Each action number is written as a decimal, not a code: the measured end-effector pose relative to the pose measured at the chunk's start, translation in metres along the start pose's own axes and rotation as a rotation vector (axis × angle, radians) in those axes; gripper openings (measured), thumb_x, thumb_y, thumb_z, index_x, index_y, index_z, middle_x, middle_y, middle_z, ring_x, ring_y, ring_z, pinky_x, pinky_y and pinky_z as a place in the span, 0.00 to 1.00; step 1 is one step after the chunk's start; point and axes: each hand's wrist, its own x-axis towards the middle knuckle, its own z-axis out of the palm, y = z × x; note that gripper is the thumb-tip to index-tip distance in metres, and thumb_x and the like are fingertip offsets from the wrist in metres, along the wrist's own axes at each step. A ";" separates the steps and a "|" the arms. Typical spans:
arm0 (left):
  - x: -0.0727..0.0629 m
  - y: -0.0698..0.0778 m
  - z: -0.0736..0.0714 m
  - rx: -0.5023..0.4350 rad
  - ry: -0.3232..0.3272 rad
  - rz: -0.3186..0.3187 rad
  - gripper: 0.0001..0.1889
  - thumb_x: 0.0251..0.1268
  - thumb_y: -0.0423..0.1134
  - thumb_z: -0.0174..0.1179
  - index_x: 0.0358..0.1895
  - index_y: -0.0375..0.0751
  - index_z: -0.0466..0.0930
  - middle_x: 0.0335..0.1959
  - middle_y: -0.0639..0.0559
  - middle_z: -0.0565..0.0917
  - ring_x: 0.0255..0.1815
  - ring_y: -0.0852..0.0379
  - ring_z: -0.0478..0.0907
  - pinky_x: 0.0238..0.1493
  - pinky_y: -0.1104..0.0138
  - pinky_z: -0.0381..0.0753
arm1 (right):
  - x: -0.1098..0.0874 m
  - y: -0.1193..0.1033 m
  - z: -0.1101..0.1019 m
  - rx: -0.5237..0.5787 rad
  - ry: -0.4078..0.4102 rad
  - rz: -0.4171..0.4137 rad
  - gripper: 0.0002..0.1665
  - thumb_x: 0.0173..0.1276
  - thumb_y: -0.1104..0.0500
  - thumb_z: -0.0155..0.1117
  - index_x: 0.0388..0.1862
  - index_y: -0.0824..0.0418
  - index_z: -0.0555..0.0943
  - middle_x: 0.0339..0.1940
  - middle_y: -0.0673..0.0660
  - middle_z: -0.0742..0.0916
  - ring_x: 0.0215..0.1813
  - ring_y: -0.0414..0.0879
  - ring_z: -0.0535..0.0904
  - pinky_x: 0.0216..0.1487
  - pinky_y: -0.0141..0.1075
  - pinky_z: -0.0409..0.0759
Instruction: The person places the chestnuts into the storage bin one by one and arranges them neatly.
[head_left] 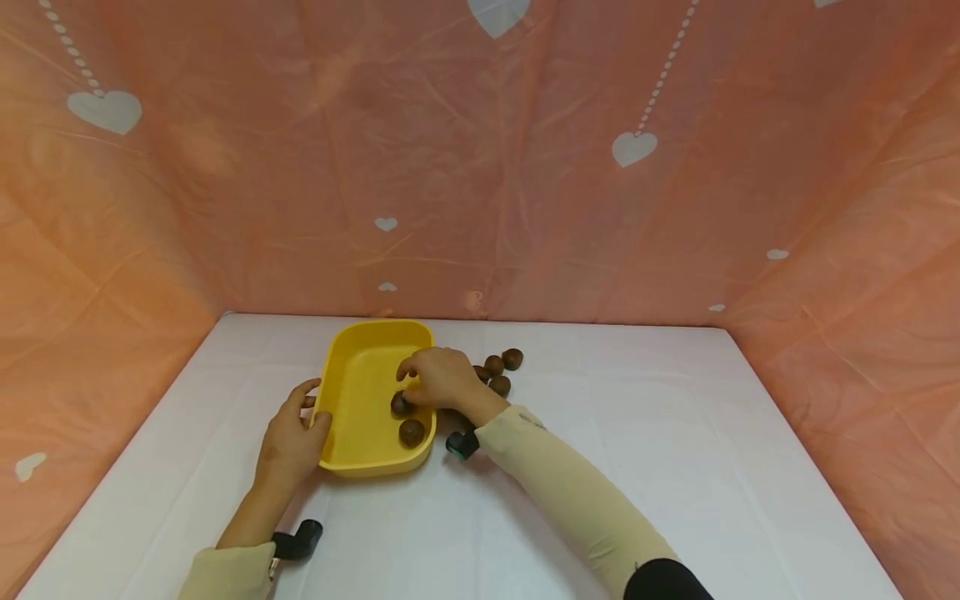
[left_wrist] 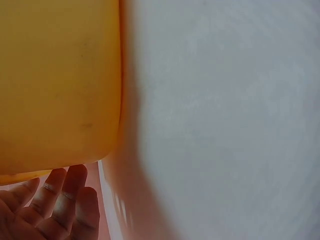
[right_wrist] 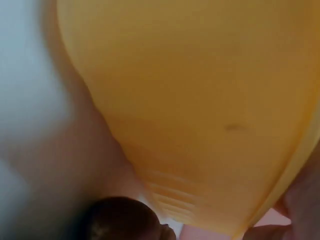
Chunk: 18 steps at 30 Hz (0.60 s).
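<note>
A yellow plastic tray [head_left: 360, 400] stands on the white tabletop, its outer wall filling much of both wrist views. Two round brown chestnuts lie inside along its right side: one chestnut [head_left: 411, 432] in the near right corner, another chestnut [head_left: 399, 406] just beyond it. My left hand [head_left: 288, 437] holds the tray's left edge, thumb at the rim and fingers [left_wrist: 75, 185] against the outer side. My right hand [head_left: 446, 382] reaches over the right rim, fingers bent and parted from the thumb, which is beside the farther chestnut. No nut shows between them.
Several more chestnuts [head_left: 500, 385] lie on the white tabletop [head_left: 600, 433] right of the tray, partly behind the right hand. In the right wrist view a dark chestnut [right_wrist: 125, 220] shows close to the tray wall. Orange cloth [head_left: 450, 167] with pale hearts encloses the back and sides.
</note>
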 end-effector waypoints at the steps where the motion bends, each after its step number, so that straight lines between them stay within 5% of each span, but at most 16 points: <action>1: 0.000 0.000 0.000 -0.001 0.001 0.001 0.28 0.69 0.40 0.46 0.72 0.44 0.59 0.60 0.37 0.74 0.48 0.44 0.76 0.44 0.61 0.71 | 0.000 -0.002 -0.001 -0.051 0.000 -0.017 0.14 0.62 0.48 0.65 0.48 0.41 0.85 0.43 0.43 0.86 0.37 0.40 0.79 0.37 0.35 0.77; 8: -0.001 0.001 0.000 0.003 -0.012 -0.008 0.28 0.69 0.41 0.46 0.72 0.44 0.58 0.61 0.37 0.74 0.48 0.45 0.76 0.43 0.62 0.71 | 0.002 -0.012 -0.003 -0.198 -0.015 -0.198 0.14 0.64 0.47 0.66 0.49 0.40 0.85 0.42 0.42 0.85 0.35 0.35 0.79 0.34 0.32 0.77; 18: -0.001 0.001 0.000 0.006 -0.002 0.000 0.28 0.69 0.41 0.46 0.72 0.44 0.58 0.61 0.37 0.74 0.48 0.44 0.76 0.45 0.60 0.71 | 0.011 -0.010 0.004 -0.226 -0.090 -0.184 0.16 0.64 0.45 0.65 0.51 0.36 0.83 0.44 0.41 0.84 0.37 0.35 0.78 0.36 0.33 0.76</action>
